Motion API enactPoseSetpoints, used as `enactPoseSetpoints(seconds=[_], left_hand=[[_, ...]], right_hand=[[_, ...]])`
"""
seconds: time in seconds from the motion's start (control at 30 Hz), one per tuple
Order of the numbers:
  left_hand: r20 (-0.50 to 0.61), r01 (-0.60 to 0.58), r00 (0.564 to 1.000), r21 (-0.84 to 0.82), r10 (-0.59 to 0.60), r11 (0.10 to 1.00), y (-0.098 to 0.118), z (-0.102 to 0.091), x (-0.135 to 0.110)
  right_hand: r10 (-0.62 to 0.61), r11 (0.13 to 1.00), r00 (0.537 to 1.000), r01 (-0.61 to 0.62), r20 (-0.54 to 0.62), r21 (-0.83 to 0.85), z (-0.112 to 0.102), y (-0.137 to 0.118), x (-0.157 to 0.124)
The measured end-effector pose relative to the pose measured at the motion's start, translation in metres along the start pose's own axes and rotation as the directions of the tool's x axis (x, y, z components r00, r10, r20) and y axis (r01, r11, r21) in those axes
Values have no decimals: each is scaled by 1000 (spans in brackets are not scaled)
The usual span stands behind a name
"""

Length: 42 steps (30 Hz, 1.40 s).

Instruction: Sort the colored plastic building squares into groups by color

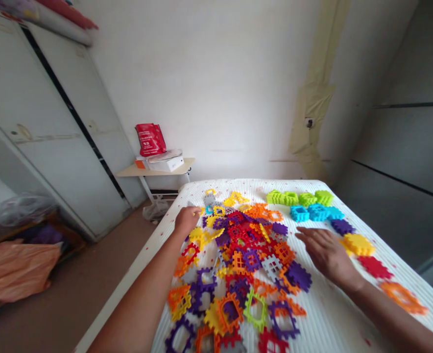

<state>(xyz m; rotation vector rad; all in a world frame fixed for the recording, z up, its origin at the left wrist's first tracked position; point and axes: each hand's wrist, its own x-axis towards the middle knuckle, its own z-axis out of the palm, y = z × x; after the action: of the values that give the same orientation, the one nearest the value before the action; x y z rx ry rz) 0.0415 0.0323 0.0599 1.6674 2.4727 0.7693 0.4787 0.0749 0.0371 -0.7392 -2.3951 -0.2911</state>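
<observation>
A large heap of flat plastic interlocking waffle-block pieces (238,255) in red, orange, purple, yellow and grey covers the middle of a white ribbed mattress (216,189). My left hand (187,219) sits at the heap's far left edge, its fingertips curled at a small yellow piece (201,211); whether they grip it is hidden. My right hand (324,252) rests palm down with fingers apart, nearest a purple block (342,226). Sorted rows lie to its right: green blocks (299,198), blue blocks (314,212), a yellow block (359,244), a red block (374,267) and an orange block (403,297).
Beyond the mattress stands a small cream table (154,170) holding a red bag and a white box. A white wardrobe (55,117) stands at the left. A brown floor (91,264) runs along the mattress's left edge, with an orange plastic bag (14,269) beyond it.
</observation>
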Motion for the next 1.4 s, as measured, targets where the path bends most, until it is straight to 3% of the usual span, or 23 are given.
enactPoseSetpoints(seconds=[0.1, 0.3, 0.43, 0.53, 0.63, 0.73, 0.87, 0.97, 1.07, 1.27, 1.4], left_hand=[[100, -23, 995, 163, 7, 986, 14, 12, 21], [174, -12, 983, 385, -60, 923, 28, 34, 36], [204, -17, 975, 449, -84, 893, 29, 37, 40], [231, -31, 969, 471, -90, 882, 28, 34, 42], [242, -42, 967, 477, -85, 878, 27, 32, 42], [228, -44, 971, 467, -72, 883, 26, 30, 37], [197, -60, 980, 423, -27, 904, 19, 20, 24], [177, -80, 984, 371, 14, 925, 9, 9, 10], [176, -94, 984, 299, 42, 950, -2, 1, -4], [198, -136, 974, 111, 112, 984, -11, -3, -31], [201, -153, 968, 14, 147, 988, -6, -5, -47]], right_hand=[[-45, 997, 998, 41, 46, 72, 13, -20, -9], [-45, 993, 996, 37, 70, 113, 21, -24, -9], [35, 992, 995, -46, 96, 118, 28, -24, -7], [164, 975, 983, -174, 83, 141, 36, -21, -1], [341, 923, 937, -348, 68, 166, 47, -12, 9], [480, 852, 868, -496, 130, 167, 58, -6, 23], [513, 769, 814, -577, 272, 274, 65, -13, 44], [468, 704, 822, -569, 325, 425, 64, -28, 57], [415, 694, 852, -523, 319, 495, 60, -44, 66], [297, 791, 933, -360, 204, 494, 61, -55, 85], [326, 860, 913, -394, 245, 324, 70, -53, 101]])
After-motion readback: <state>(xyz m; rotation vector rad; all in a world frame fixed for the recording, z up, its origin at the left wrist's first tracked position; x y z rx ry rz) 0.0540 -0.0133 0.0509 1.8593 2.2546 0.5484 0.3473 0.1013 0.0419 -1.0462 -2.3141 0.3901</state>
